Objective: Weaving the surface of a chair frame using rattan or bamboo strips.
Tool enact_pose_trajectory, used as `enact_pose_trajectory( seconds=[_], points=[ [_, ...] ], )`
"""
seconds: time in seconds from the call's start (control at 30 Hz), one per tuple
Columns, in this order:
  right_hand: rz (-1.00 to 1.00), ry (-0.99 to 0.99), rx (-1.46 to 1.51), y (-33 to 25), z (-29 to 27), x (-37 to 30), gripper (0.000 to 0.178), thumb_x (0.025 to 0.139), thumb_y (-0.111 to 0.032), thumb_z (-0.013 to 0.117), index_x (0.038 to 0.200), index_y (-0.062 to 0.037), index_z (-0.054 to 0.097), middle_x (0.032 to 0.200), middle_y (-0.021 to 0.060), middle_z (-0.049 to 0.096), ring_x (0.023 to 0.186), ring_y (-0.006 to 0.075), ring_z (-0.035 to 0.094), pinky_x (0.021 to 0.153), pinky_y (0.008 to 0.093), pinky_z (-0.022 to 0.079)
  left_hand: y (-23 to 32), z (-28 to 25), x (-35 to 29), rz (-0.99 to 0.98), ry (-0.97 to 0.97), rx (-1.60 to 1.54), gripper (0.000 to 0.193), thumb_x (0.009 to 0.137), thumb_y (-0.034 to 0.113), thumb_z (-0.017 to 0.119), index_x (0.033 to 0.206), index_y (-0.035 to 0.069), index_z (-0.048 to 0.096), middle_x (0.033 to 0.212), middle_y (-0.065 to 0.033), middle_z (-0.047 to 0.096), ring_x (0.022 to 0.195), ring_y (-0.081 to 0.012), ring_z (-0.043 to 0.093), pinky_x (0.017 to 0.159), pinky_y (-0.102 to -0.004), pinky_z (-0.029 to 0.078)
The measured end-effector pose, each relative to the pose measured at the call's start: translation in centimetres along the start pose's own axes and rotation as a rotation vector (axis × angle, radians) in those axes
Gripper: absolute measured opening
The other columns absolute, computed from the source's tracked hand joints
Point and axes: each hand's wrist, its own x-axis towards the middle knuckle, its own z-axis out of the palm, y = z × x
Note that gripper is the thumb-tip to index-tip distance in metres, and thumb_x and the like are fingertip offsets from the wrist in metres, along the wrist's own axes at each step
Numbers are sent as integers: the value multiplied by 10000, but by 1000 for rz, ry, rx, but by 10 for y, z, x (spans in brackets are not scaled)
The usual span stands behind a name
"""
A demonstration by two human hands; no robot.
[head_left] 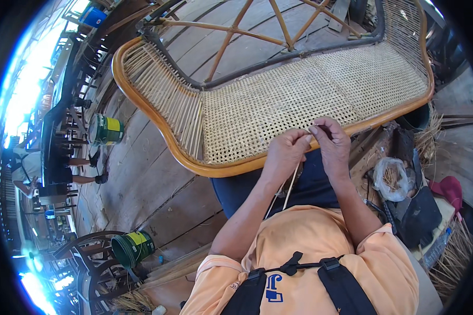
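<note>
In the head view, the landmark is the cane seat panel, a pale woven sheet set in a curved orange-brown wooden frame that lies across the plank floor in front of the person. Left of that frame stands a green bucket with a yellow label band around its wall; a second green bucket with a similar yellow label sits lower, below the frame's near-left corner. Far beyond the frame's upper-left end a small blue container shows. To the right of the frame's near edge lie a clear plastic bag of pale fibre scraps, a dark flat pouch and a red cloth. Both hands meet just at the near edge of the woven panel. The left hand is closed, pinching a thin pale cane strand that hangs down from it over the dark blue lap. The right hand is curled beside it, fingertips pinched at the same spot, touching the left hand's fingers.
</note>
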Motion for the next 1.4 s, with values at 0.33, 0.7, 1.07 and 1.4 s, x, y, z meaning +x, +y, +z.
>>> enact_pose_trajectory(
  seconds=[0.33,0.7,1.07,1.4],
  points=[
    [-108,40,-86,16,-10,-5,166,856,60,617,1005,5,663,915,45,659,825,81,604,750,205,501,-11,6,5,178,77,252,186,845,149,653,940,-11,649,866,-143,643,787,-231,621,711,-330,475],
    [620,-33,565,6,-21,-1,100,868,-57,639,967,-47,631,798,18,650,665,101,600,579,212,471,-23,-7,4,265,-13,211,166,857,147,657,943,4,656,835,-73,627,729,-132,562,662,-262,451],
    [416,-2,420,13,-40,-3,185,871,-98,644,1043,-52,594,847,5,609,719,87,590,648,230,486,-30,15,10,239,-9,293,139,881,110,642,967,1,655,843,-49,646,768,-104,579,710,-247,467],
    [-3,478,-990,40,-267,37,194,866,-198,587,980,-56,656,927,139,664,849,328,632,744,394,497,-24,31,45,119,55,109,147,909,134,627,945,-8,644,719,10,571,622,-31,481,564,-170,374]
  ],
)
